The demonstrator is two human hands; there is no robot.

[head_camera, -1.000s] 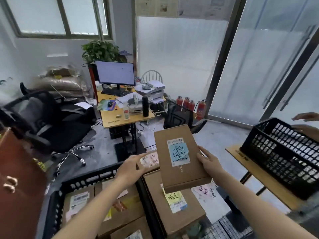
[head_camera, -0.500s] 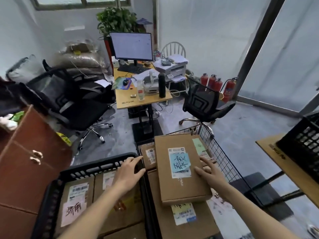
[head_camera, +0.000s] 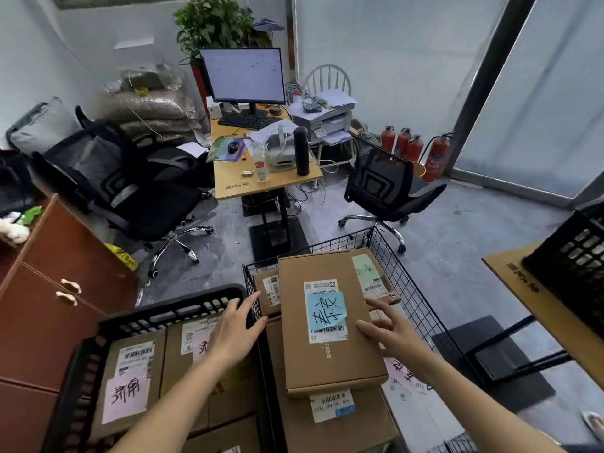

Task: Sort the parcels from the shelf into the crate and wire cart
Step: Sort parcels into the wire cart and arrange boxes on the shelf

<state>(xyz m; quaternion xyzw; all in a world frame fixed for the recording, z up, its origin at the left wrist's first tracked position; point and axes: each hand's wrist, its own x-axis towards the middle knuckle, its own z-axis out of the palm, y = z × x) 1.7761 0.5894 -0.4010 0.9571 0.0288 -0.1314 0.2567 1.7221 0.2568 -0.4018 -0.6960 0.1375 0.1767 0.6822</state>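
Matt brown cardboard parcel (head_camera: 330,318) with a paper label, black wire cart (head_camera: 421,308), black plastic crate (head_camera: 170,310).

A grey floor (head_camera: 457,256) carries a wooden desk (head_camera: 261,181) with a monitor (head_camera: 243,75), two black chairs (head_camera: 389,184), a brown cabinet (head_camera: 55,289) and red extinguishers (head_camera: 411,145) beside frosted glass panels (head_camera: 539,93).

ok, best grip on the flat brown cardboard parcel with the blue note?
Clamp the flat brown cardboard parcel with the blue note by its two long side edges, both hands from above. It lies flat on top of the stack in the black wire cart, sides exposed.
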